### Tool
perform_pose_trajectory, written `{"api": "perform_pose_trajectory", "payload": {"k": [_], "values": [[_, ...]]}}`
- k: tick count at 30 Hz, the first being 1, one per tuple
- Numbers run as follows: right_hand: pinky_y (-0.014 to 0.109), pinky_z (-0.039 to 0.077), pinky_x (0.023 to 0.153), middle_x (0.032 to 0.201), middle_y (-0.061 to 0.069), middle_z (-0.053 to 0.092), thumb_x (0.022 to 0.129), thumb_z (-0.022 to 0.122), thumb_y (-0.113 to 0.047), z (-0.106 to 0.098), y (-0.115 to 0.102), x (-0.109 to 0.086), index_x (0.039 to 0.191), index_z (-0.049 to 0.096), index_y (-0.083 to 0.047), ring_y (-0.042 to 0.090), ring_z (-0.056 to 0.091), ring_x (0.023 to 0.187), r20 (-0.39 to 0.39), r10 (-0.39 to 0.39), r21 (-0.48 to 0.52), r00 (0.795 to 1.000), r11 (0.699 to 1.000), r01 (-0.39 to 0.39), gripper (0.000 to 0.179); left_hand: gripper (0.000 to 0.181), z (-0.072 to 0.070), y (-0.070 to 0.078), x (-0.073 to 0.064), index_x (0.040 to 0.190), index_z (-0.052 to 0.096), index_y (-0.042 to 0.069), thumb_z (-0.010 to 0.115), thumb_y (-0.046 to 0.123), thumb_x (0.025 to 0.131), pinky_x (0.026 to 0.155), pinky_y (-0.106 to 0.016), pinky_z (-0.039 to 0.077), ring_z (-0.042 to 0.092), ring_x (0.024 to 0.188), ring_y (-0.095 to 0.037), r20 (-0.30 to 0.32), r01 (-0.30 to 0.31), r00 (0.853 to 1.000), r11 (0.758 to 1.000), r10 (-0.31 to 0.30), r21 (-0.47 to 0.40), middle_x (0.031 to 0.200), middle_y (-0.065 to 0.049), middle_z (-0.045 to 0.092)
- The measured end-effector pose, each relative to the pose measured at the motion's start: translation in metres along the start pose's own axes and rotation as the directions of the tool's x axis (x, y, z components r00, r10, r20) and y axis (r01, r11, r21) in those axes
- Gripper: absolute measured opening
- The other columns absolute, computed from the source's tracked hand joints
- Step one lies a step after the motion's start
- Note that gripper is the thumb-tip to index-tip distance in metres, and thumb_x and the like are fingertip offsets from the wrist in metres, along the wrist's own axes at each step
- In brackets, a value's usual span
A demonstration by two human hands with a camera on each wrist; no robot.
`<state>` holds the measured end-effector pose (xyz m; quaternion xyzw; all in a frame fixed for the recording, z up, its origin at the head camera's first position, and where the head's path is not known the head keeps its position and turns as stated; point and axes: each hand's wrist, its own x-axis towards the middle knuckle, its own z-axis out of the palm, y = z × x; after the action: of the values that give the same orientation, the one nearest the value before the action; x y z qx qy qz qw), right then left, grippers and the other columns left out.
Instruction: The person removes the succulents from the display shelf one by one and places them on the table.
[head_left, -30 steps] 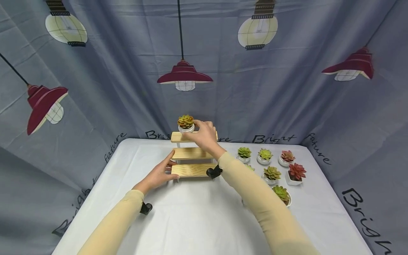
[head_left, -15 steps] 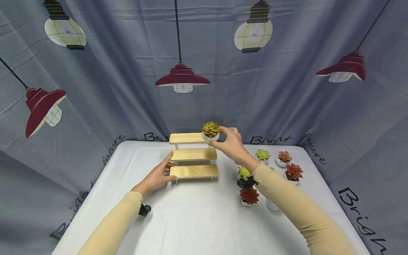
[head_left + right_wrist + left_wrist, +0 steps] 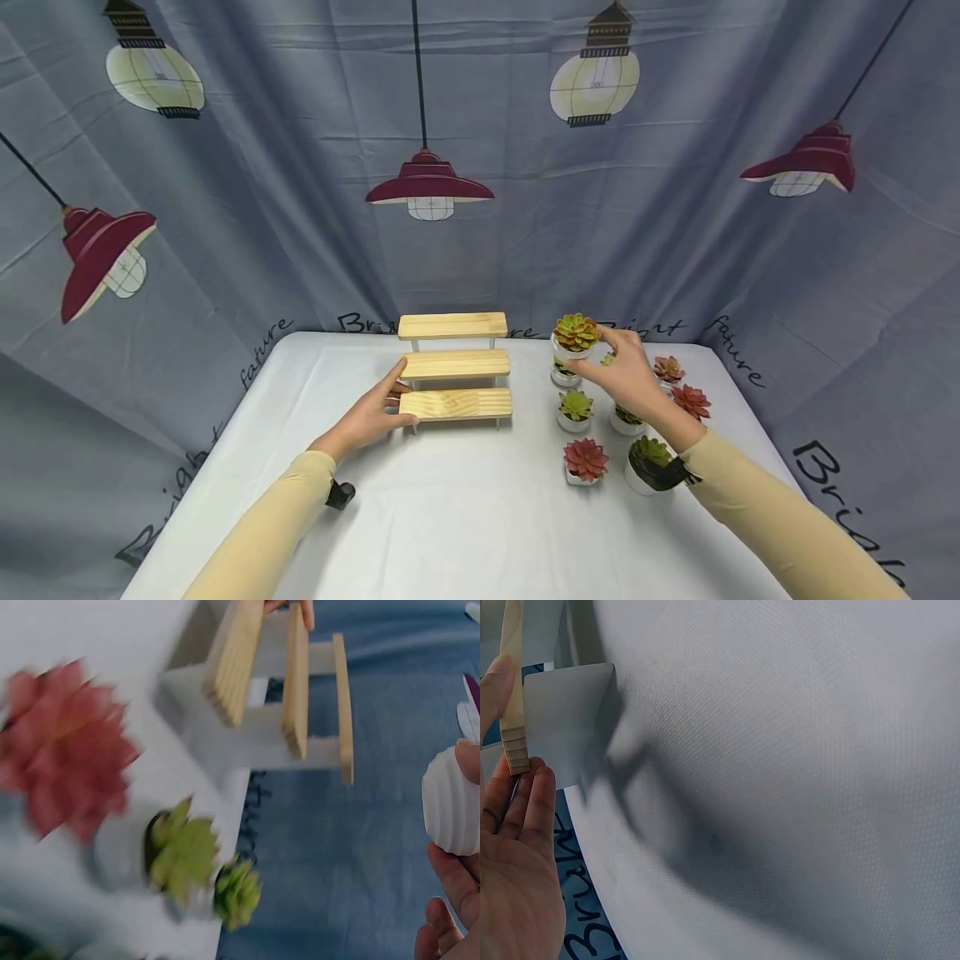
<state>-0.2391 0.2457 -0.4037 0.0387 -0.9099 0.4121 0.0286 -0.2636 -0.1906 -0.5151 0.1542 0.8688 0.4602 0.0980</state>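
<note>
A yellow-green succulent with orange tints in a white ribbed pot [image 3: 576, 334] is pinched between the thumb and fingers of my right hand [image 3: 628, 373]. It is held up above the back of the potted plants, partly covering one behind it. In the right wrist view the white pot [image 3: 452, 802] shows at the right edge. My left hand [image 3: 365, 423] grips the left end of a three-tier wooden shelf stand [image 3: 454, 364]. In the left wrist view its thumb lies on one face of a plank [image 3: 513, 690], the fingers on the other side. All three planks are bare.
Several potted succulents stand on the white table [image 3: 450, 517] at the right, including a red one [image 3: 585, 459], a small green one [image 3: 575, 407] and another red one [image 3: 691, 401]. My right hand and wrist hide some. A grey printed curtain [image 3: 465, 250] hangs behind the table.
My right hand has lifted the yellow-green succulent off the top plank and carried it right, over the other plants. My left hand has stayed on the stand.
</note>
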Motion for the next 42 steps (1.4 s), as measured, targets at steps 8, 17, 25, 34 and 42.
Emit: {"api": "perform_pose_trajectory", "payload": {"k": [8, 17, 25, 34, 42], "values": [[0.069, 0.043, 0.098, 0.155, 0.031, 0.024, 0.088, 0.075, -0.058, -0.032, 0.039, -0.037, 0.162, 0.026, -0.002, 0.051, 0.035, 0.134, -0.037, 0.044, -0.038, 0.998, 0.998, -0.045, 0.105, 0.111, 0.001, -0.001, 0.000, 0.165, 0.005, 0.039, 0.084, 0.028, 0.088, 0.102, -0.049, 0.051, 0.059, 0.122, -0.032, -0.007, -0.005, 1.000, 1.000, 0.005, -0.003, 0.142, -0.012, 0.052], [0.071, 0.043, 0.093, 0.151, 0.040, 0.023, 0.090, 0.074, -0.057, -0.063, 0.088, -0.074, 0.160, 0.020, 0.007, 0.057, 0.033, 0.133, -0.088, 0.147, -0.103, 0.985, 0.982, -0.156, 0.108, 0.112, 0.001, -0.003, -0.001, 0.165, 0.004, 0.038, 0.084, 0.028, 0.088, 0.102, -0.050, 0.051, 0.059, 0.123, -0.034, -0.008, -0.004, 1.000, 1.000, 0.004, 0.002, 0.143, -0.013, 0.052], [0.054, 0.053, 0.077, 0.145, 0.042, 0.026, 0.092, 0.071, -0.057, -0.077, 0.128, -0.102, 0.157, 0.018, 0.013, 0.054, 0.040, 0.122, -0.053, 0.236, -0.157, 0.970, 0.958, -0.241, 0.109, 0.112, 0.000, -0.002, -0.001, 0.166, 0.005, 0.038, 0.084, 0.027, 0.088, 0.105, -0.052, 0.049, 0.058, 0.124, -0.035, -0.007, -0.019, 1.000, 1.000, 0.019, 0.001, 0.142, -0.013, 0.051], [0.063, 0.048, 0.090, 0.155, 0.041, 0.022, 0.090, 0.072, -0.060, -0.073, 0.178, -0.117, 0.159, 0.015, 0.010, 0.056, 0.038, 0.127, 0.009, 0.368, -0.109, 0.930, 0.925, -0.364, 0.113, 0.111, 0.000, 0.001, -0.002, 0.166, 0.004, 0.035, 0.084, 0.025, 0.089, 0.106, -0.052, 0.048, 0.057, 0.125, -0.036, -0.005, -0.016, 1.000, 1.000, 0.016, -0.003, 0.142, -0.014, 0.052], [0.075, 0.024, 0.110, 0.153, 0.047, 0.015, 0.091, 0.073, -0.056, -0.064, 0.217, -0.127, 0.154, 0.008, 0.018, 0.065, 0.018, 0.139, 0.038, 0.388, -0.084, 0.921, 0.919, -0.384, 0.117, 0.113, 0.001, 0.004, -0.001, 0.166, 0.004, 0.033, 0.084, 0.023, 0.088, 0.105, -0.051, 0.049, 0.058, 0.124, -0.036, 0.000, -0.017, 1.000, 1.000, 0.017, 0.003, 0.141, -0.014, 0.052]]}}
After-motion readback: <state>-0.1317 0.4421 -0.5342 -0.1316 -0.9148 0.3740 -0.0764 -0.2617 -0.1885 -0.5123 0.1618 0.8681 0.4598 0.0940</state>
